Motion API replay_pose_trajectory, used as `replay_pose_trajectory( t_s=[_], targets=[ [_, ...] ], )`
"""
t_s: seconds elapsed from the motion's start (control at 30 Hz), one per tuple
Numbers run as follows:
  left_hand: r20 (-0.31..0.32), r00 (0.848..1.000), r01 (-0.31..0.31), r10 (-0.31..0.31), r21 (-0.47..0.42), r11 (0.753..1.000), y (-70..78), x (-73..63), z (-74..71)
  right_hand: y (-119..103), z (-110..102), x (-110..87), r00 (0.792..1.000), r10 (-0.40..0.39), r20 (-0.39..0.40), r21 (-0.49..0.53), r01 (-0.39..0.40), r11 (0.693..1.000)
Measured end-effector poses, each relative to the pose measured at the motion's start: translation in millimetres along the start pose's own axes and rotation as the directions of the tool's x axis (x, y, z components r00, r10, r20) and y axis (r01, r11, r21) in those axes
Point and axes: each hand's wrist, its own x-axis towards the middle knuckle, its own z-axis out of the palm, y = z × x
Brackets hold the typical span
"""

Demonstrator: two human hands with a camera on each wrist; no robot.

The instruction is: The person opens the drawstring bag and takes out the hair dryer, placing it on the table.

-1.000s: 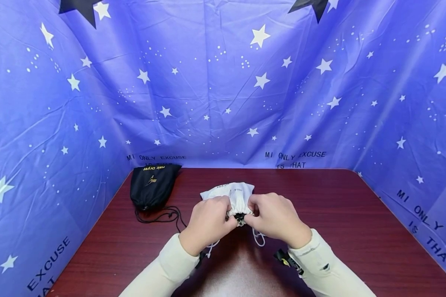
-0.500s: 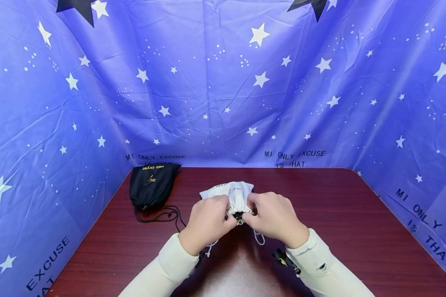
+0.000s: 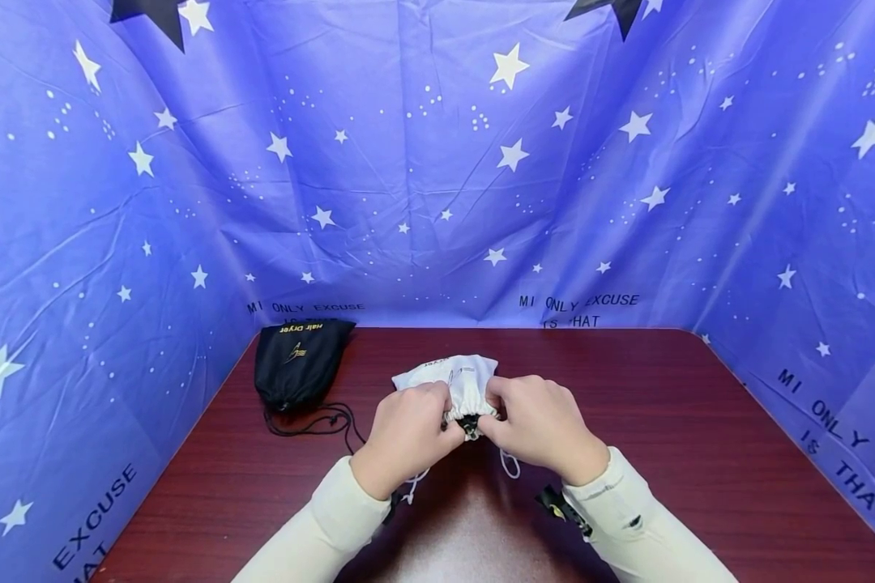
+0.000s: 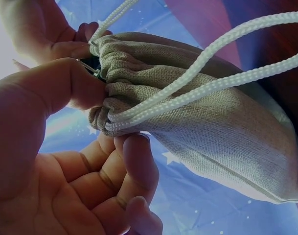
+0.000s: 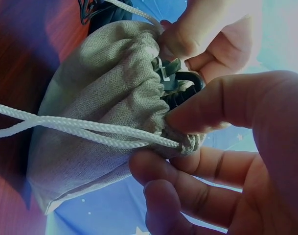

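A white drawstring bag (image 3: 445, 374) with gathered mouth lies at the table's middle, its mouth towards the person. My left hand (image 3: 408, 433) pinches the left side of that mouth, thumb tucked at the opening. On the other side my right hand (image 3: 543, 421) pinches the rim the same way. Inside the partly open mouth, a dark plug with metal prongs (image 5: 164, 71) and a black cord (image 5: 180, 98) show in the right wrist view. White drawstrings (image 4: 188, 81) hang in loops from both sides of the bag. Whatever lies deeper inside is hidden by the cloth.
A black drawstring bag (image 3: 299, 372) printed "Hair Dryer" lies at the table's back left, its black cord (image 3: 328, 417) trailing towards the left hand. The dark red table (image 3: 663, 421) meets a blue star-patterned cloth (image 3: 423, 162) at the back and sides.
Both hands keep their hold on the white bag's mouth with barely any movement. The right thumb shifts slightly at the opening. The black bag stays where it was.
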Motion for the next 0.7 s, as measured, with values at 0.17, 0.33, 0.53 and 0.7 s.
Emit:
replay_pose_trajectory(
  t_s=[0.17,0.33,0.53,0.7],
  targets=[
    [-0.004,1.000,-0.001,0.001,0.000,1.000,0.0,0.2,0.1,1.3,0.0,0.2,1.000,-0.002,0.002,-0.005,0.002,1.000],
    [-0.007,1.000,-0.004,0.004,0.003,1.000,-0.2,-0.1,0.3,1.5,-1.8,0.5,1.000,0.004,0.011,0.004,-0.004,1.000],
    [-0.001,1.000,-0.005,0.005,0.000,1.000,-0.6,0.0,1.2,1.2,-2.7,0.4,1.000,0.009,0.019,0.008,-0.009,1.000],
    [0.006,1.000,-0.001,0.001,0.003,1.000,-1.4,0.6,2.0,1.5,-2.6,0.7,1.000,0.005,0.020,0.009,-0.006,1.000]
  ],
)
